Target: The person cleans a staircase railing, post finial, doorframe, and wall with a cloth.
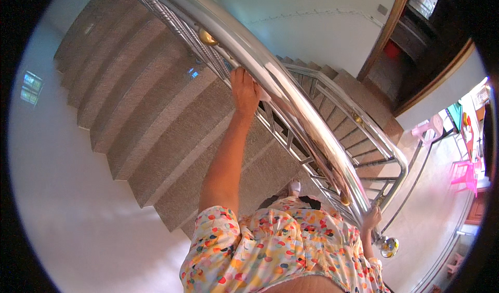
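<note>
A thick polished metal handrail [296, 102] runs diagonally past my body, with thinner bars beneath it. My left hand [245, 92] reaches forward to its inner side, back of the hand up and fingers bent at the bars just under the rail. Something small and pale [264, 94] shows beside that hand; whether it is a cloth or a reflection, I cannot tell. Near the rail's lower end, my right hand [372, 217] is closed around its outer side, partly hidden by the rail. A brass-coloured ball [207, 37] sits under the rail farther up.
Brown textured stair treads [167, 137] curve up at the left along a white wall [58, 184]. Beyond the rail, another flight with metal railing [397, 168] descends. A dark doorway [421, 55] is at upper right. A pink plastic chair [468, 176] stands on the pale floor below.
</note>
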Motion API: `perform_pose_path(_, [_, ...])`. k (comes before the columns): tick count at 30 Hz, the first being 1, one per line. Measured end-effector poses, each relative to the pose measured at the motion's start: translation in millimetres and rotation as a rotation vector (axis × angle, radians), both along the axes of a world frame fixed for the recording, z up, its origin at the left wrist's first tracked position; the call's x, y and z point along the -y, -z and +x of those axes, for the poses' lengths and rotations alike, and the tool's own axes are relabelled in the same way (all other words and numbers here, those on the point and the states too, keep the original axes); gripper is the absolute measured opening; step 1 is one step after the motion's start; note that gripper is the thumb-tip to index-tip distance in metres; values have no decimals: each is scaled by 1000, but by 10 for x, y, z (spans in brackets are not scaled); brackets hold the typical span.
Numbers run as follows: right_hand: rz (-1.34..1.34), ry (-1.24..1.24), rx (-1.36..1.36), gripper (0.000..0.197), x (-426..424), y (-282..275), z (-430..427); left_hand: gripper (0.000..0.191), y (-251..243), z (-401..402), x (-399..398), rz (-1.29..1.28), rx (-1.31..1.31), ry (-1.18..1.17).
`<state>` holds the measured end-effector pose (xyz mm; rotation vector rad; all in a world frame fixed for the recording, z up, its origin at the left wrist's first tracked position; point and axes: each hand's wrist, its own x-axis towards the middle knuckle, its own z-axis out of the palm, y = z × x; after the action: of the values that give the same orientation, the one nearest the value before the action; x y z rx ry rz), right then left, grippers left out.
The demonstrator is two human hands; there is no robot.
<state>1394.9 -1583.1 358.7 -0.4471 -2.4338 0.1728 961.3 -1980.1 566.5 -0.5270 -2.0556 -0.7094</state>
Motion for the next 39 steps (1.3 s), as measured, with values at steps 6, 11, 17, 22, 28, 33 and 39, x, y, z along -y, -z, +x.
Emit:
perform_pose_path(6, [-235, 24, 44, 14, 85, -82, -30, 41, 69, -116, 174, -492, -35, -191])
perform_pose_path(11, [-570, 155, -50, 4, 50, -8, -2, 45, 281, 481, -243, -709, 257, -12])
perform_pose_path(17, [-100, 74, 57, 18, 90, -96, -83, 29, 1180, 1431, -829, -719, 330, 493])
perform_pose_path(22, [-861, 326, 4, 34, 190, -232, -175, 29, 1572, 1931, -1221, -683, 313, 772])
perform_pose_path(28, [-31, 83, 10, 29, 81, -132, -189, 32, 1306, 1500, -1060, -501, 334, 640])
perform_pose_path(33, [-594, 214, -4, 15, 98, -9, -155, 42, 559, 561, -239, -809, 511, 317])
perform_pose_path(39, [-444, 172, -71, 28, 121, -32, -166, 54, -335, -159, 309, -868, 268, -170])
